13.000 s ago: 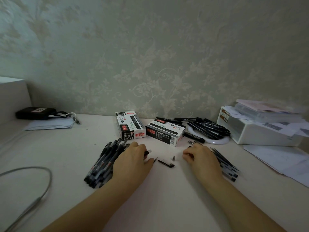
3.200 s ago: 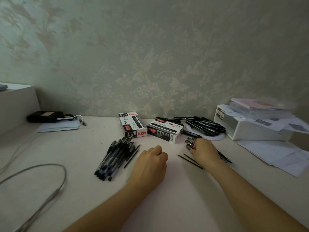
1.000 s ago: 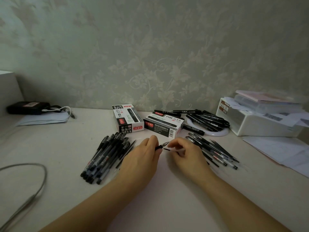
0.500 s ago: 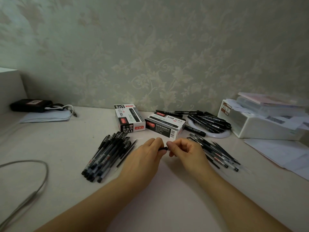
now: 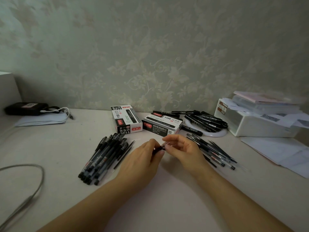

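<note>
My left hand (image 5: 143, 158) and my right hand (image 5: 184, 149) meet at the middle of the table, each pinching one end of a single black gel pen (image 5: 160, 147). Only a short piece of the pen shows between the fingertips. To the left lies a neat pile of capped black pens (image 5: 103, 158). A looser heap of pen parts and refills (image 5: 215, 151) lies to the right of my right hand.
Two pen boxes (image 5: 127, 120) (image 5: 163, 124) stand behind my hands. Black markers (image 5: 205, 120) lie on a white round dish. A white box with papers (image 5: 260, 121) sits at the right, a black pouch (image 5: 25, 108) far left, a grey cable (image 5: 30, 190) near left.
My right hand fetched a thin part from the right heap and came to my left hand. Since half a second ago the pen has slid further in between the fingertips of both hands.
</note>
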A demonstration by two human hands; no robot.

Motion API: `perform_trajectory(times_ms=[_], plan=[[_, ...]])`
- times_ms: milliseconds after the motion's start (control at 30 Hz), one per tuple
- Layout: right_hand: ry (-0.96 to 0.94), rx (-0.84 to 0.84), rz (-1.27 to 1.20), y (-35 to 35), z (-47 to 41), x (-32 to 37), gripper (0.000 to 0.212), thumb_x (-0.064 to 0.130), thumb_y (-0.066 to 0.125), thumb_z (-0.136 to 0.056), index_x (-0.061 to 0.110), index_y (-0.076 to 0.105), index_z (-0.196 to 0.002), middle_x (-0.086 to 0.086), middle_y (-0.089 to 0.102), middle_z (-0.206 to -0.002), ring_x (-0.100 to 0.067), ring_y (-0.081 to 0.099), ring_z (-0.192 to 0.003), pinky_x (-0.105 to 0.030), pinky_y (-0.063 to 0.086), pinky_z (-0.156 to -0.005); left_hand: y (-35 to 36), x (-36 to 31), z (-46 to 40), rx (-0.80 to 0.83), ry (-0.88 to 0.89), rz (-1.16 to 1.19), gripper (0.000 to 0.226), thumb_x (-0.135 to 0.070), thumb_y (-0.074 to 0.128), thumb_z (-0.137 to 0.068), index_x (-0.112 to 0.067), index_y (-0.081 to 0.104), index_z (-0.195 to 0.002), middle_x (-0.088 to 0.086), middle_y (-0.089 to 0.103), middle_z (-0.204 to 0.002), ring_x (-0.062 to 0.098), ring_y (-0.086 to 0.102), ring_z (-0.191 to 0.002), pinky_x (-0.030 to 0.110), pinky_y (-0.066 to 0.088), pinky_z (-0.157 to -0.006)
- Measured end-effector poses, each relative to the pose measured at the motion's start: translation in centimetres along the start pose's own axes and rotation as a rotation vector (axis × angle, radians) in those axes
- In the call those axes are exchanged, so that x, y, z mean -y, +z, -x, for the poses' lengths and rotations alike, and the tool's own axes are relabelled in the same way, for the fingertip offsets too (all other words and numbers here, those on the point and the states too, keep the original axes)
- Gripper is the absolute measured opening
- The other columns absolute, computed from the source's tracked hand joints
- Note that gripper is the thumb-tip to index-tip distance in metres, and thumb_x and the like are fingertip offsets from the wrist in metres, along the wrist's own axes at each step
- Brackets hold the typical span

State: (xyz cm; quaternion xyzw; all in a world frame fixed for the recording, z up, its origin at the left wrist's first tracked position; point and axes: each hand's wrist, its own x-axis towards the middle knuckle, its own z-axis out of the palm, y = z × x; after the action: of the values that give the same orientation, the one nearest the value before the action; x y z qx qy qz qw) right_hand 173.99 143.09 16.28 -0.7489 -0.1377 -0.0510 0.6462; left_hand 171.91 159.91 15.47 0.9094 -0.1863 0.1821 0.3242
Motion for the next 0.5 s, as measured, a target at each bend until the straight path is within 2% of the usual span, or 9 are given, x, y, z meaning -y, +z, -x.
perform_trajectory(times_ms=[67, 167, 233, 300, 367, 433, 500], plan=[[0.030, -0.021, -0.036, 0.06, -0.02, 0.13, 0.011, 0.025, 0.071, -0.087, 0.024, 0.071, -0.098, 0.003, 0.073, -0.087, -0.006, 0.068, -0.082, -0.014, 0.049, -0.071, -0.03, -0.02, 0.12, -0.004, 0.033, -0.003, 0.013, -0.044, 0.045, -0.096, -0.032, 0.040, -0.095, -0.014, 0.050, -0.078, 0.010, 0.048, -0.072, 0.034, 0.044, -0.061], [0.027, -0.046, 0.019, 0.19, 0.03, -0.04, 0.018, 0.034, 0.071, -0.086, 0.017, 0.070, -0.084, 0.003, 0.072, -0.075, 0.002, 0.062, -0.067, -0.007, 0.044, -0.062, -0.09, -0.12, 0.10, -0.021, 0.078, -0.028, 0.012, -0.039, 0.046, -0.097, -0.030, 0.039, -0.094, -0.013, 0.052, -0.083, 0.012, 0.049, -0.071, 0.036, 0.045, -0.059], [0.026, -0.026, 0.031, 0.23, 0.05, -0.13, 0.013, 0.028, 0.072, -0.087, 0.017, 0.071, -0.082, 0.002, 0.074, -0.077, 0.001, 0.064, -0.069, -0.009, 0.046, -0.065, -0.12, -0.08, 0.01, -0.030, 0.083, -0.028, 0.011, -0.038, 0.046, -0.097, -0.028, 0.042, -0.093, -0.014, 0.051, -0.085, 0.011, 0.049, -0.072, 0.036, 0.044, -0.060], [0.036, 0.006, -0.014, 0.03, 0.04, -0.26, 0.003, 0.018, 0.071, -0.087, 0.019, 0.074, -0.088, -0.001, 0.076, -0.086, -0.006, 0.070, -0.082, -0.012, 0.050, -0.074, -0.16, 0.03, -0.07, -0.033, 0.069, -0.030, 0.012, -0.037, 0.045, -0.097, -0.026, 0.044, -0.093, -0.014, 0.051, -0.085, 0.011, 0.048, -0.073, 0.035, 0.044, -0.062], [0.038, 0.025, -0.060, -0.06, 0.02, -0.14, 0.013, 0.013, 0.070, -0.088, 0.020, 0.074, -0.097, -0.002, 0.076, -0.094, -0.011, 0.071, -0.092, -0.015, 0.051, -0.079, -0.16, 0.09, -0.08, -0.032, 0.057, -0.040, 0.012, -0.037, 0.044, -0.098, -0.026, 0.046, -0.094, -0.011, 0.053, -0.087, 0.013, 0.050, -0.075, 0.038, 0.044, -0.064], [0.053, -0.007, -0.058, 0.04, -0.06, -0.07, 0.015, 0.019, 0.071, -0.087, 0.023, 0.072, -0.102, -0.002, 0.076, -0.097, -0.009, 0.070, -0.091, -0.012, 0.050, -0.075, -0.14, 0.08, -0.08, -0.027, 0.053, -0.057, 0.013, -0.038, 0.044, -0.098, -0.025, 0.047, -0.096, -0.009, 0.056, -0.090, 0.015, 0.053, -0.079, 0.040, 0.045, -0.067], [0.063, -0.058, 0.006, 0.25, -0.10, 0.00, 0.015, 0.029, 0.073, -0.085, 0.022, 0.071, -0.097, -0.001, 0.075, -0.092, -0.003, 0.067, -0.080, -0.010, 0.047, -0.067, -0.13, 0.05, -0.09, -0.019, 0.040, -0.064, 0.013, -0.038, 0.043, -0.098, -0.026, 0.048, -0.098, -0.009, 0.058, -0.093, 0.014, 0.055, -0.081, 0.040, 0.046, -0.068]])
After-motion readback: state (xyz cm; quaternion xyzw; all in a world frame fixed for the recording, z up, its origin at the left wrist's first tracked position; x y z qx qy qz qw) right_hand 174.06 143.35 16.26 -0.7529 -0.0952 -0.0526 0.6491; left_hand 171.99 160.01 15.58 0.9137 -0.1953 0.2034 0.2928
